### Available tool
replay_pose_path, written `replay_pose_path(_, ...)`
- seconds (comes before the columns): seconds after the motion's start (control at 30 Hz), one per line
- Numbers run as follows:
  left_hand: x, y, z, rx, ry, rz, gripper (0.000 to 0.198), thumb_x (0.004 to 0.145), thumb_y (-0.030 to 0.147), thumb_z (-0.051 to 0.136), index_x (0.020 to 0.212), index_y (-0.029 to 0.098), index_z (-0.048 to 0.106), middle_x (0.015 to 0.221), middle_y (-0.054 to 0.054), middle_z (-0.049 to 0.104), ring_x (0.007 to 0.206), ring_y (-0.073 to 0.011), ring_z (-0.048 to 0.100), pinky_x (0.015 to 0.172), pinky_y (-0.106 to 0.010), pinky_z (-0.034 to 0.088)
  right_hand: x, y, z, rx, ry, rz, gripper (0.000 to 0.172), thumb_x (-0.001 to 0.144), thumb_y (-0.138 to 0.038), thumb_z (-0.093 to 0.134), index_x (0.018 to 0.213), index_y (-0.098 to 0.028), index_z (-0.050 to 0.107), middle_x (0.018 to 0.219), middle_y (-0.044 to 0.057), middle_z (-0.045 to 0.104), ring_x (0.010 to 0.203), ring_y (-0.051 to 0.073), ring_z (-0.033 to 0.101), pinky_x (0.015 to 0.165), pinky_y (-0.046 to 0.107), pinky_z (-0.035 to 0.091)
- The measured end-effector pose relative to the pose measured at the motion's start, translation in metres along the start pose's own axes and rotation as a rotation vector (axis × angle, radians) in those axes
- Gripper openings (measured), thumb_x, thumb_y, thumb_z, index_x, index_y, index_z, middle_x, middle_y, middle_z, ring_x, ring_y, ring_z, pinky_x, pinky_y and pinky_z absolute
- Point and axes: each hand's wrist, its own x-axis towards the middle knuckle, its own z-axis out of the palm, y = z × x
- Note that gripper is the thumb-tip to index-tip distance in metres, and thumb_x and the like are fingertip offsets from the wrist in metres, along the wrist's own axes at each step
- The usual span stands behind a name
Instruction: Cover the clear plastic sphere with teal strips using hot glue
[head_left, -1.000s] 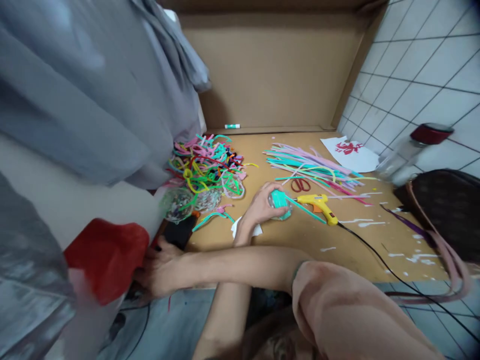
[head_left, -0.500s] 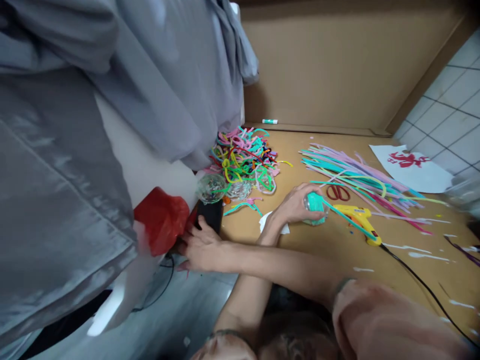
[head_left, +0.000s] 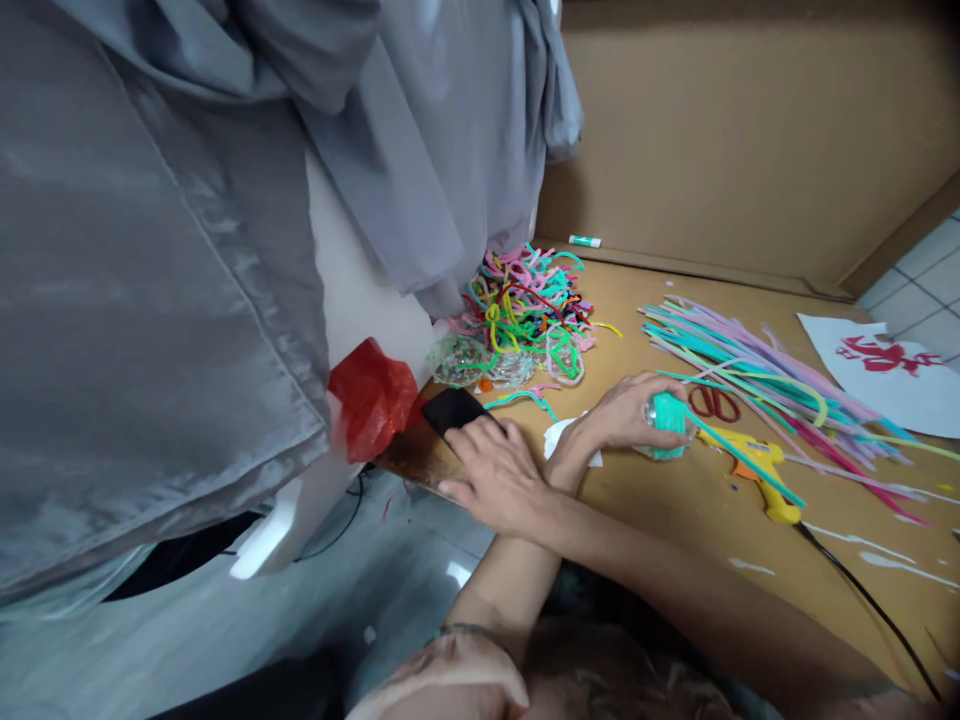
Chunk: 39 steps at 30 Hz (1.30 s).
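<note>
My forearms are crossed, the right one over the left. My left hand [head_left: 626, 412] is wrapped round a small clear plastic container bound with teal pipe cleaner [head_left: 667, 420]. A loose end of the pipe cleaner [head_left: 742, 458] sticks out to the lower right, over a yellow glue gun [head_left: 757, 468]. Near the table's left edge, my right hand [head_left: 499, 470] lies palm down with its fingers stretched out. Its fingertips reach onto a flat black object [head_left: 452, 408], perhaps a phone, partly hidden. Some white paper [head_left: 559, 436] lies by my left wrist.
A tangled heap of pipe cleaner pieces [head_left: 525, 295] and clear plastic pieces [head_left: 459, 358] lie beyond my hands. Straight pipe cleaners [head_left: 750, 360], red-handled scissors [head_left: 714, 404] and a paper with a red design [head_left: 885, 355] lie right. A red plastic bag [head_left: 373, 400] hangs left.
My right hand has moved from beside the red bag to the right, onto the flat black object. The view has shifted left. My left hand keeps hold of the teal-bound container.
</note>
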Motion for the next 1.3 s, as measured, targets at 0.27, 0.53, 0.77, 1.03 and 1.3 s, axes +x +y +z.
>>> replay_pose_path(0.27,0.0,0.006,-0.004,-0.013,-0.015,-0.031,0.049,0.065,0.04,0.073,0.108,0.022,0.058,0.12,-0.006,0.059,0.112,-0.023,0.054,0.101,-0.034,0.04,-0.003,0.02,-0.016,0.105,0.159,0.273,0.039,0.085,-0.026,0.05,0.122,-0.012,0.052,0.11,0.014,0.058,0.106,0.025,0.052,0.09,0.042,0.044)
replay_pose_path(0.53,-0.002,0.01,-0.009,-0.078,-0.014,-0.078,0.049,0.062,0.031,0.073,0.106,0.019,0.058,0.115,-0.007,0.058,0.109,-0.0232,0.055,0.099,-0.035,0.041,-0.103,-0.001,-0.055,0.068,0.365,-0.074,0.024,0.086,-0.01,0.042,0.098,-0.02,0.06,0.093,0.005,0.066,0.093,0.018,0.057,0.09,0.038,0.043)
replay_pose_path(0.77,-0.002,0.011,-0.009,-0.105,-0.052,-0.13,0.05,0.059,0.026,0.074,0.105,0.019,0.057,0.119,-0.006,0.058,0.11,-0.0223,0.055,0.098,-0.034,0.042,-0.186,0.08,-0.045,0.03,0.776,0.621,0.018,0.085,-0.022,0.047,0.098,-0.021,0.06,0.092,0.006,0.064,0.088,0.02,0.06,0.079,0.039,0.049)
replay_pose_path(1.03,-0.004,0.012,-0.012,-0.107,-0.075,-0.186,0.049,0.061,0.025,0.072,0.106,0.018,0.055,0.13,-0.008,0.052,0.121,-0.0233,0.051,0.103,-0.034,0.038,-0.126,0.161,-0.073,0.368,1.041,0.708,0.026,0.077,-0.027,0.046,0.094,-0.015,0.062,0.097,0.009,0.065,0.091,0.019,0.06,0.085,0.037,0.048)
replay_pose_path(1.3,-0.004,0.006,-0.013,-0.094,-0.08,-0.15,0.048,0.06,0.027,0.075,0.104,0.019,0.055,0.13,-0.009,0.049,0.123,-0.0264,0.047,0.106,-0.039,0.035,-0.116,0.188,-0.062,0.504,0.943,0.64,0.023,0.079,-0.031,0.046,0.086,-0.021,0.065,0.094,0.006,0.069,0.094,0.021,0.06,0.09,0.039,0.045)
